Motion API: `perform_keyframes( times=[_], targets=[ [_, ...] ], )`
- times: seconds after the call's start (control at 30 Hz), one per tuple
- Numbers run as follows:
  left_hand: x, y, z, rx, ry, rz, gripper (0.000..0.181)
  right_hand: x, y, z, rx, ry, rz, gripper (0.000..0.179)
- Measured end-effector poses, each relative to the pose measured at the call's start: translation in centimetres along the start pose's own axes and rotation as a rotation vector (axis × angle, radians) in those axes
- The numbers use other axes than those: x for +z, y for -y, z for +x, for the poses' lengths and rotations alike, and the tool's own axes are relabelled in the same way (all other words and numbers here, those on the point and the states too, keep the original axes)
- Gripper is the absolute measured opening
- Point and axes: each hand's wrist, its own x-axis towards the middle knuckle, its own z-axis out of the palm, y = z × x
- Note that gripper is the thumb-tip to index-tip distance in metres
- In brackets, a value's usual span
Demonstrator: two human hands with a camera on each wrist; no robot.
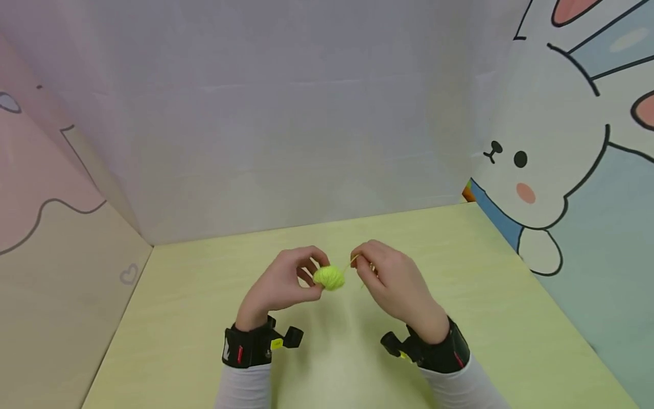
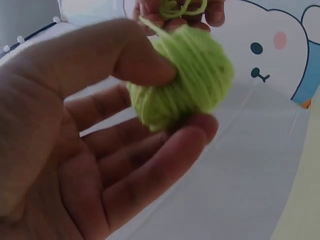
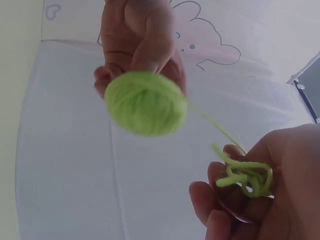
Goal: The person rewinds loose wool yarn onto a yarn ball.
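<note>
A small ball of yellow-green yarn [image 1: 329, 278] is pinched between the thumb and fingers of my left hand [image 1: 288, 281], held above the table. In the left wrist view the thumb presses on the side of the yarn ball [image 2: 200, 75]. To the right, my right hand [image 1: 395, 281] pinches the strand that runs from the ball. The right wrist view shows this strand [image 3: 215, 124] stretched between ball and hand, with a loose tangle of yarn [image 3: 250, 177] gathered at the right fingers [image 3: 202, 200].
Both hands are over a pale yellow table [image 1: 204, 272]. A white cloth [image 1: 286, 125] rises behind it, and side panels with cartoon drawings, including a rabbit [image 1: 541, 182], stand left and right. Each wrist wears a black strap [image 1: 247, 345] with a small camera.
</note>
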Motion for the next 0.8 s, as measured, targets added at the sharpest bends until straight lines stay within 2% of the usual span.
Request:
perform_keyframes(
  times=[0.07,0.13,0.2,0.3,0.43,0.53,0.6,0.7,0.8],
  targets=[
    [-0.1,-0.3,-0.1,0.045,0.070,-0.072,0.041,0.1,-0.3,0.1,0.022,-0.022,0.005,0.016],
    [-0.2,-0.5,-0.2,0.077,0.098,-0.140,0.040,0.2,-0.4,0.3,0.044,-0.011,0.009,0.017],
    [-0.4,-0.7,-0.2,0.101,0.094,-0.196,0.039,0.6,-0.4,0.4,0.072,0.025,0.012,0.019],
    [-0.6,-0.6,-0.4,0.135,0.040,-0.292,0.039,1.2,-0.4,0.6,0.118,0.102,0.013,0.021],
    [-0.8,-0.4,-0.6,0.162,-0.088,-0.474,0.039,2.5,-0.2,0.7,0.125,0.227,-0.021,0.021],
    [-0.7,-0.3,-0.6,0.124,-0.239,-0.604,0.037,3.4,0.1,0.5,0.074,0.326,-0.073,0.021],
    [-0.5,0.0,-0.5,0.075,-0.358,-0.651,0.035,4.0,0.4,0.3,0.030,0.387,-0.096,0.021],
    [-0.1,0.5,-0.3,-0.001,-0.519,-0.608,0.035,4.7,1.0,-0.1,-0.028,0.451,-0.099,0.020],
    [0.1,1.3,-0.2,-0.049,-0.623,-0.469,0.036,5.0,1.7,-0.5,-0.051,0.472,-0.088,0.020]
  ],
)
